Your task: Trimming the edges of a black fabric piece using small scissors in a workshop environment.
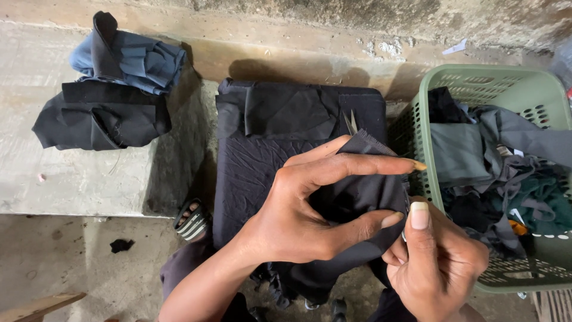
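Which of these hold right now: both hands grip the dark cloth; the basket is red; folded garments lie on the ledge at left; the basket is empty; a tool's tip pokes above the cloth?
1. Left hand and right hand both grip the dark fabric piece. True.
2. The plastic basket is red. False: green.
3. Folded dark and blue garments lie on the concrete ledge. True.
4. The basket is empty. False: it holds clothes.
5. Pointed metal tips show above the fabric. True.

Head camera looks steeply down, close over the hands (357,226).
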